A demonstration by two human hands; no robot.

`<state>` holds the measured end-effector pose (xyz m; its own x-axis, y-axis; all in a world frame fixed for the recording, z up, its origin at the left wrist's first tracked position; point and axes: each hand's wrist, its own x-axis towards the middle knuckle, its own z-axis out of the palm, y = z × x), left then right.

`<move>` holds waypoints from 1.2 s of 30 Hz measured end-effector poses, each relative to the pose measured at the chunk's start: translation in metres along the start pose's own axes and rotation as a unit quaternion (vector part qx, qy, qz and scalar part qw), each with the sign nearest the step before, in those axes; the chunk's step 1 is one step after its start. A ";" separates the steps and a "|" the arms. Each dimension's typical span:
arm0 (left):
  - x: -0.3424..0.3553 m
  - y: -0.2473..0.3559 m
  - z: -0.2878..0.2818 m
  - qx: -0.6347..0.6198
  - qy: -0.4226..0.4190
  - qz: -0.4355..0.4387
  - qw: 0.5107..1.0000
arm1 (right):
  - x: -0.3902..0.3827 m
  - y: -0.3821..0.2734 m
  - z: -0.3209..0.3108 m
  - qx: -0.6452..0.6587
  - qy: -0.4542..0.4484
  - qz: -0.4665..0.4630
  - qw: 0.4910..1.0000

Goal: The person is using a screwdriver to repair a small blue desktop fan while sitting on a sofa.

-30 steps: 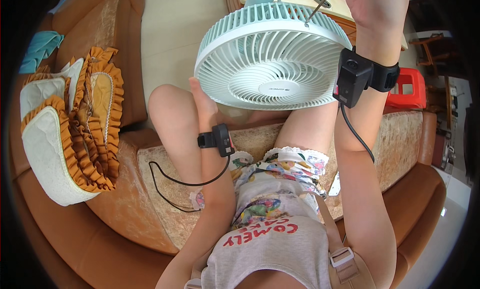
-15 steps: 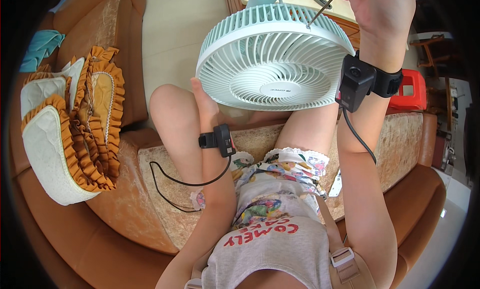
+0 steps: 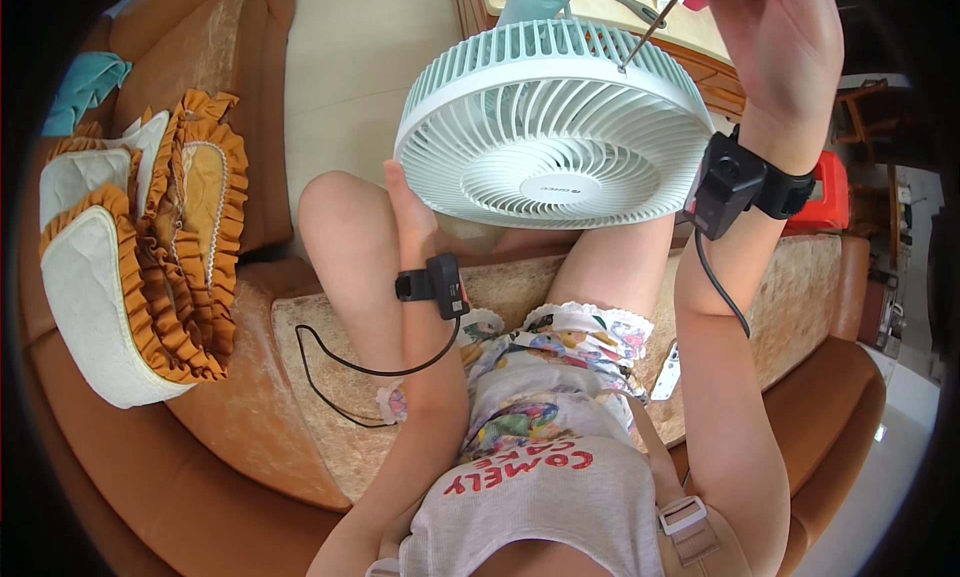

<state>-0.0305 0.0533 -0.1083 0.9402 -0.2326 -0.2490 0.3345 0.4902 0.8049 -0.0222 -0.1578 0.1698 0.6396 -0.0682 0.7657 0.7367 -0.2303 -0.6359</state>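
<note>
A pale green and white electric fan [image 3: 560,189] is tilted above my knees, its round front grille facing me. My left hand [image 3: 408,205] holds its lower left rim, thumb up along the edge, with the other fingers hidden behind. High at the right, my right hand [image 3: 785,42] grips a screwdriver [image 3: 652,37] by its red handle. The thin metal shaft slants down to the left, and its tip meets the upper rim of the fan at a small screw spot. Part of the handle and my right fingers lie beyond the top edge.
A second screwdriver with a dark handle [image 3: 640,9] lies on the table [image 3: 712,35] behind the fan. Frilled orange and white covers [image 3: 120,317] are piled on the brown sofa [image 3: 230,417] at my left. A red plastic stool [image 3: 832,192] stands to the right.
The fan's upper rim sits slightly lower in view. My right hand has shifted a little down and right, and more of the red handle shows. The screwdriver tip stays on the rim.
</note>
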 end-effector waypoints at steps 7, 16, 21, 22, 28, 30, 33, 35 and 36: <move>-0.002 0.005 0.003 -0.011 0.033 -0.034 0.999 | 0.011 0.001 0.005 0.062 -0.139 -0.040 0.988; 0.006 -0.008 -0.007 0.007 -0.018 0.019 1.000 | 0.013 -0.007 0.003 0.266 -0.190 0.196 0.925; 0.007 -0.010 -0.007 0.019 -0.007 0.046 0.999 | 0.005 -0.025 0.013 0.134 -0.102 0.200 0.965; 0.006 -0.011 -0.007 0.018 -0.008 0.043 0.999 | 0.004 -0.025 0.015 0.153 -0.041 0.212 0.964; 0.006 -0.016 -0.011 -0.014 -0.027 0.057 0.998 | -0.010 -0.020 0.029 0.074 0.200 0.171 0.962; 0.005 -0.015 -0.011 -0.003 -0.023 0.054 0.998 | -0.014 -0.021 0.026 0.092 0.242 0.152 0.954; 0.003 -0.013 -0.009 0.007 -0.017 0.052 0.998 | -0.017 -0.024 0.022 0.092 0.269 0.137 0.949; 0.003 -0.011 -0.007 0.012 -0.025 0.056 0.998 | -0.018 -0.025 0.028 0.073 0.254 0.143 0.954; 0.002 -0.012 -0.005 0.018 -0.034 0.061 0.997 | -0.016 -0.023 0.045 -0.080 0.295 0.092 0.948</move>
<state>-0.0318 0.0511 -0.1211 0.9669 -0.2296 -0.1116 0.2135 0.4877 0.8465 -0.0393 -0.1073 0.1674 0.4856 -0.6411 0.5943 0.5519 -0.3024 -0.7772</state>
